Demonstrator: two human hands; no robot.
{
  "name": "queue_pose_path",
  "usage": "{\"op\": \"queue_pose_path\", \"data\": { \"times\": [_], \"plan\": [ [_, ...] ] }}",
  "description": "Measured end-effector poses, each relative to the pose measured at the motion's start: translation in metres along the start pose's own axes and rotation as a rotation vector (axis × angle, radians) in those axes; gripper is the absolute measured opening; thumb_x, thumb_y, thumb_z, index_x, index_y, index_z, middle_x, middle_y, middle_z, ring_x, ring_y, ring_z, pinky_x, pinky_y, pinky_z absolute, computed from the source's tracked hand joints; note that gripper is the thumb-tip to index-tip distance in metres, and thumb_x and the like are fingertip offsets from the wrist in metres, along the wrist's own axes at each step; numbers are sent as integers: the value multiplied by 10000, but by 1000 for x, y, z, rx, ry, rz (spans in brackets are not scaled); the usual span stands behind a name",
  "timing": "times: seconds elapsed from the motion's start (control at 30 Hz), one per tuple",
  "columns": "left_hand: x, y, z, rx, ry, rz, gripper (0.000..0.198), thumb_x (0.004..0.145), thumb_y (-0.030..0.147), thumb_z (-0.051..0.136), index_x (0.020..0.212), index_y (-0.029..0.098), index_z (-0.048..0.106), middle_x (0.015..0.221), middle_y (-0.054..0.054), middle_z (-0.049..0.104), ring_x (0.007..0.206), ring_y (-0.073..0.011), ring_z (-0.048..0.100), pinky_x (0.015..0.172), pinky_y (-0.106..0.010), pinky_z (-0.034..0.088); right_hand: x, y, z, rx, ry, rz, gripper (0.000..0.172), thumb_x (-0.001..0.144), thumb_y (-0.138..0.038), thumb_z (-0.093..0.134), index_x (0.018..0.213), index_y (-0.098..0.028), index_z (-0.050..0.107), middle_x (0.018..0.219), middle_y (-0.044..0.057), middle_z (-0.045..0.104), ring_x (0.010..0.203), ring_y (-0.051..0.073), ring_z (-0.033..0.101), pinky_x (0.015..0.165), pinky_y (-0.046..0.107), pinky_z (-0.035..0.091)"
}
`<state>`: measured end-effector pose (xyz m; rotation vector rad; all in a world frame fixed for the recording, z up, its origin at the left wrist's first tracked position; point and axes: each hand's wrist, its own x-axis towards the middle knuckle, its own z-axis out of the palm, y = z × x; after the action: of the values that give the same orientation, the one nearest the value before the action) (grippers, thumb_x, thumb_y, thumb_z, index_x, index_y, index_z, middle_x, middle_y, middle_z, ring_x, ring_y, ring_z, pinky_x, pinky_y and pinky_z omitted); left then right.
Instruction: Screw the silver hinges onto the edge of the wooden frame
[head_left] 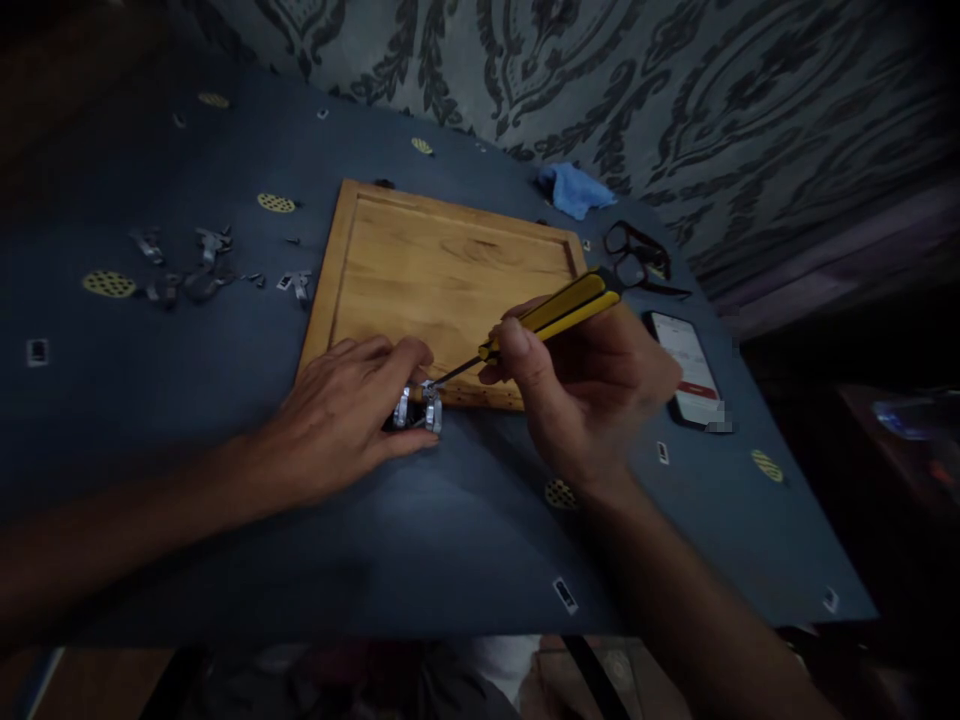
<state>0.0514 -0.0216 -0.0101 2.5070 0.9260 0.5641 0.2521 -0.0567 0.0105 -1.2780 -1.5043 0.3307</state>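
Yellow and black, a screwdriver (574, 305) is gripped in the right hand (607, 375), fingers curled, its slim shaft slanting to a shiny metal fitting (433, 410) at the near edge of the grained, rectangular wooden board (442, 275). The left hand (337, 405) holds that fitting between thumb and fingers. Angular metal pieces (212, 246) lie leftward on the blue-grey tabletop (390, 550).

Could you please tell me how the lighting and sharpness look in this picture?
Head view: dim light, with near-black upper corners; a soft shadow on the table beside the right hand. Head view again: bright glints on the metal piece at the left hand; text on the phone too blurred to read.
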Motion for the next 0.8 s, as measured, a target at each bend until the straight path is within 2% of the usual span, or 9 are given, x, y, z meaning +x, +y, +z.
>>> {"op": "queue_pose_path", "data": {
  "times": [0.3,0.5,0.57,0.7,0.8],
  "plan": [
    [-2,-1,3,7,30,9,468,834,335,842,1156,224,521,1144,-44,735,1081,-282,698,901,-400,531,3,2,3,76,25,-8,252,908,-406,759,760,-239,642,653,-52,598,537,111,606,506,269,517],
    [-2,-2,2,1,29,21,469,839,343,843,1163,213,531,1140,-46,739,1072,-280,703,898,-402,532,6,-1,5,215,197,-60,176,895,-427,778,830,-280,705,737,-47,677,540,106,625,496,265,534],
    [-1,-1,1,-5,27,18,480,835,330,849,1172,216,527,1151,-46,743,1084,-278,702,906,-403,530,11,2,5,244,221,9,197,895,-439,774,817,-278,691,718,-50,657,526,104,617,493,262,531],
    [-1,-1,1,3,38,23,483,831,319,858,1157,225,514,1131,-33,750,1061,-272,710,878,-396,530,20,16,7,321,125,217,270,881,-462,772,805,-227,665,695,-51,634,521,95,632,512,244,535],
    [-2,-1,1,0,38,33,494,833,325,863,1151,229,497,1131,-25,753,1051,-265,716,870,-393,529,23,30,10,454,103,393,349,826,-516,810,790,-206,654,646,-59,624,554,100,679,531,213,549]
  ]
}}
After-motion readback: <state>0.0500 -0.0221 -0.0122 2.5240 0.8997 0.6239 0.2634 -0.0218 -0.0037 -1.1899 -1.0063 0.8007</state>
